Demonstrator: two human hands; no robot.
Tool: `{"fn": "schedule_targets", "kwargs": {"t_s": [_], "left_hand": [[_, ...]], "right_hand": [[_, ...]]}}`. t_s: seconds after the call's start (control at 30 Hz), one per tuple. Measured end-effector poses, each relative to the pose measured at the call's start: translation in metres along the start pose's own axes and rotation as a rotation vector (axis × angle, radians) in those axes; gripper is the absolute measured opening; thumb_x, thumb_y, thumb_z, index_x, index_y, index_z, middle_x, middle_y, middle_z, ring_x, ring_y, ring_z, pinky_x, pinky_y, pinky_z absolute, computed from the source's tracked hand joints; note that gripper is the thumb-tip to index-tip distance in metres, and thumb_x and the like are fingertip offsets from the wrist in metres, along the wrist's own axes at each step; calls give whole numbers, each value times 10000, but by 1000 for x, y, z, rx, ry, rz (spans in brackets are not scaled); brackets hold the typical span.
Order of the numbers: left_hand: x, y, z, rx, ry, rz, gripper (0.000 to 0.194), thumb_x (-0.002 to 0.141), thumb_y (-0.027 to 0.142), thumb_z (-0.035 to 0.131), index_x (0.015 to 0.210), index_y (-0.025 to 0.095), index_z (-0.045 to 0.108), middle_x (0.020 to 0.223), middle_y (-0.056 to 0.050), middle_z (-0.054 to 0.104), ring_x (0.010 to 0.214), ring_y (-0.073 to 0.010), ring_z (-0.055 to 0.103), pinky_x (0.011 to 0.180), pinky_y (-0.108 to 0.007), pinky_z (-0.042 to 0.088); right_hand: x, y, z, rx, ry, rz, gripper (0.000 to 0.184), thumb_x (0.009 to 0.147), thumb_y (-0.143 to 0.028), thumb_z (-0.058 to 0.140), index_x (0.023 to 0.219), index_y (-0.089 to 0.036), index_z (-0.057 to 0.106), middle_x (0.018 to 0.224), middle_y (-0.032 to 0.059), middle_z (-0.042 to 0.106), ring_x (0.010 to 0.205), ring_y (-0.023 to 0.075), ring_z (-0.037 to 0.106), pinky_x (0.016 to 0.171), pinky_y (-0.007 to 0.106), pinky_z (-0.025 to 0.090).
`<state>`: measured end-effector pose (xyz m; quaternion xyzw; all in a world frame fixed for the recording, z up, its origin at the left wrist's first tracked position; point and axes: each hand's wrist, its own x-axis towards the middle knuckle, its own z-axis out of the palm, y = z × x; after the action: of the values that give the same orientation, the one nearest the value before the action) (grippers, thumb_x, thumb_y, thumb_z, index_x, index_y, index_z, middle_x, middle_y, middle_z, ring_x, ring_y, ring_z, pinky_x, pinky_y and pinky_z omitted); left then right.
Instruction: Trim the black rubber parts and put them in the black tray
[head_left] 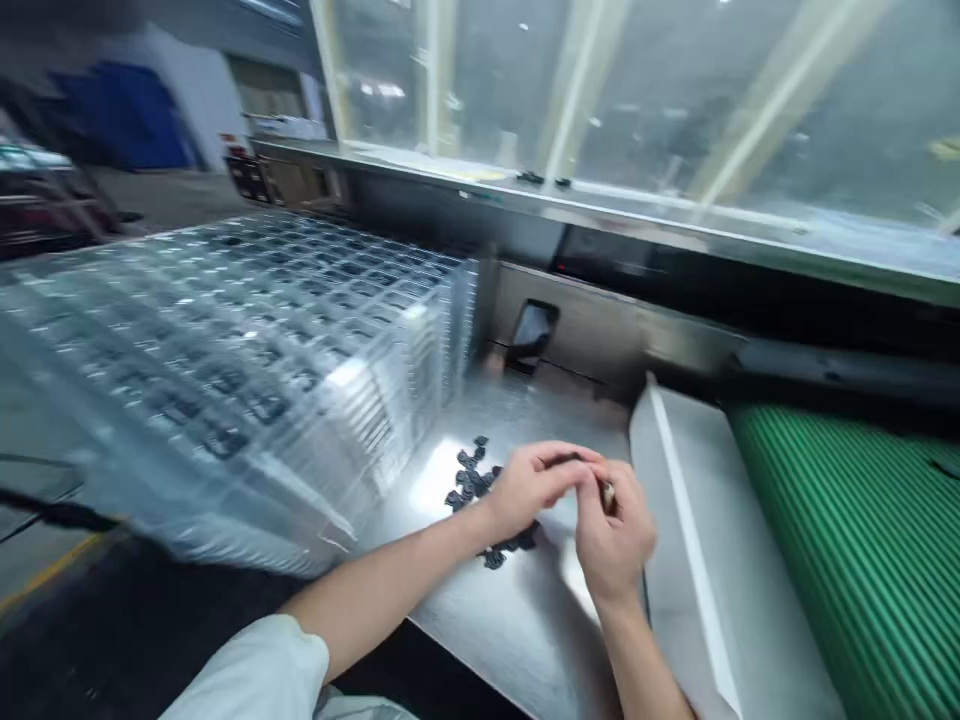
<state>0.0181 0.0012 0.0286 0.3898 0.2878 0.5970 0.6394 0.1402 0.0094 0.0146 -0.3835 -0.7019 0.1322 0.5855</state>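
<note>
My left hand (529, 485) and my right hand (616, 530) meet above the metal worktop (480, 600). Both are closed, fingertips pressed together around a small dark piece (562, 460) that is mostly hidden. Between the right fingers a bit of something brownish also shows, too small to name. Under and beside my left hand lies a loose cluster of small black parts (471, 478). More of these black parts rest on the metal below my left wrist, partly covered by it.
To the left stands a tall stack of clear plastic compartment trays (360, 400), dark pieces in its top pockets. A phone (532, 332) leans against the back panel. On the right, a white divider (675, 480) borders a green ribbed conveyor belt (847, 520). Behind runs a ledge (600, 205) under windows.
</note>
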Motion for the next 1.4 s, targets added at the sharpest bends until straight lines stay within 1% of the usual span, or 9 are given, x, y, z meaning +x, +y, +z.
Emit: {"fn": "schedule_targets", "kwargs": {"t_s": [0.23,0.37,0.53,0.63,0.73,0.83,1.07,1.23,1.4], "left_hand": [[2,7,10,-78,87,52,576,673,687,789,824,164,602,485,106,336,426,-51,198,448,-257,97],[-45,32,18,166,44,167,604,803,785,624,748,197,499,544,60,398,495,-78,317,493,-248,242],[-146,144,24,956,-500,520,402,987,489,538,696,226,449,629,-8,497,627,-148,478,611,-283,390],[-166,238,25,1388,-299,598,295,1011,279,477,723,215,477,715,-28,569,705,-156,523,701,-288,419],[-138,310,5,1693,-27,379,270,1013,323,469,822,177,593,795,-20,618,713,-144,528,676,-279,392],[-85,343,-37,1845,117,146,218,953,337,527,911,172,664,879,-37,673,765,-162,565,687,-278,384],[-4,344,-111,1881,33,-54,160,770,214,627,888,159,721,974,-51,722,885,-188,613,793,-282,442],[2,342,-122,1815,-2,-46,229,692,271,740,901,178,750,937,-37,701,836,-177,629,708,-251,465],[-4,349,-118,1434,161,-27,205,579,150,816,772,180,751,751,-29,681,583,-160,615,534,-254,469]], "right_hand": [[4,11,-2,-144,76,-102,357,1050,-473,528,884,-180,646,836,40,632,717,186,573,656,298,394],[1,28,4,-175,90,-115,478,1018,-617,495,855,-195,648,851,67,672,755,236,629,673,329,428],[-2,31,16,-195,-7,-106,561,994,-703,462,829,-211,675,791,45,673,658,211,617,624,318,433],[-6,25,18,-166,-119,-132,573,991,-710,454,817,-215,684,752,33,668,608,189,610,606,302,442],[-9,26,19,-185,-158,-106,583,983,-730,442,827,-226,688,746,20,679,590,178,625,584,286,455],[-12,33,20,-197,-181,-82,590,967,-753,437,828,-238,690,761,15,699,600,179,651,568,272,472],[-18,55,25,-183,-265,-82,484,983,-653,461,849,-252,697,801,-2,723,585,158,670,550,240,495],[-22,59,25,-171,-290,-70,418,985,-565,465,868,-245,705,865,28,744,652,179,694,591,252,514],[-19,56,29,-160,-336,-56,351,979,-492,480,867,-241,699,830,23,726,651,190,679,593,275,489]]}}
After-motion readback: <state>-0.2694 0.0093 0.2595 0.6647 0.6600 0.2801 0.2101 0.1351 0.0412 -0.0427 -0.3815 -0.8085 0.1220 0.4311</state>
